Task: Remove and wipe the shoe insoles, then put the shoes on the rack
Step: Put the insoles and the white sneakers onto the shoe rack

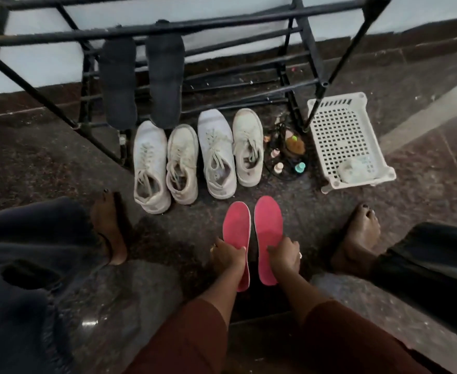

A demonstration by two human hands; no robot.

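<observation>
Left hand (226, 256) and right hand (285, 255) each pinch one flat pink foam insole near its heel.

The left pink insole (237, 233) and the right pink insole (268, 228) lie side by side above the dark speckled stone floor (46, 163), toes pointing at four worn white lace-up sneakers (197, 157). Beyond these, two dark grey insoles (141, 79) hang on the black metal shoe rack (222, 25); a white perforated plastic basket (346, 136) sits right.

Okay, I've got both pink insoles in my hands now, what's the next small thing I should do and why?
Probably hang the pink insoles on the rack bar beside the two dark insoles already draped there. Your left hand and right hand each hold one, so neither is free for the four white shoes on the floor. If they are not yet wiped, a cloth seems to lie in the basket.
</observation>
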